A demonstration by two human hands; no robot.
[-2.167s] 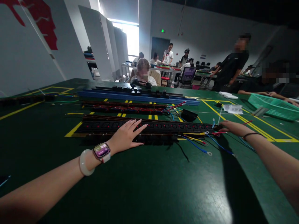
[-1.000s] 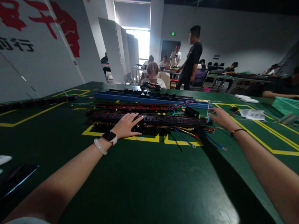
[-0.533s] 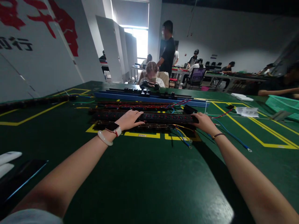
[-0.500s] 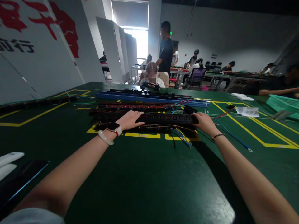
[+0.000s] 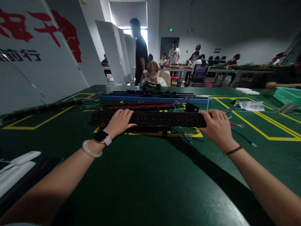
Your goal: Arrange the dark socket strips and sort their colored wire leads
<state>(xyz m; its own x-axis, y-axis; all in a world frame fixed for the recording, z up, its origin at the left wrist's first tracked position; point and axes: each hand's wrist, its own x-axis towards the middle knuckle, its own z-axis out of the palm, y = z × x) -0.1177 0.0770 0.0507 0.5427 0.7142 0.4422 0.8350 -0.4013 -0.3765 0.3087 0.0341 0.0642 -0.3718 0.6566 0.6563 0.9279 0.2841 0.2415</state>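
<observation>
A long black power strip [image 5: 162,119] with a row of outlets spans the space between my hands, its outlet face toward me. Near its left end, my left hand [image 5: 120,121] has its fingers over the top edge and the thumb along the front. My right hand [image 5: 217,127] grips the right end, thumb in front and fingers behind. Wires with ring terminals [image 5: 242,125] stick out past the right hand. Behind the strip lie bundled red and black wires [image 5: 141,106]. Below it, partly hidden, are more dark strips and a blue wire [image 5: 184,135].
Blue rails [image 5: 150,98] carrying black parts lie farther back on the green table [image 5: 150,175]. To the right are a clear plastic bag [image 5: 252,106] and a green basket [image 5: 288,98]. White devices [image 5: 22,163] lie at front left. A person [image 5: 152,78] sits across the table.
The power strip has come up and toward me, lifted off the strips beneath, with both hands moving along. Its wires trail at the right. A standing person in the background has moved left.
</observation>
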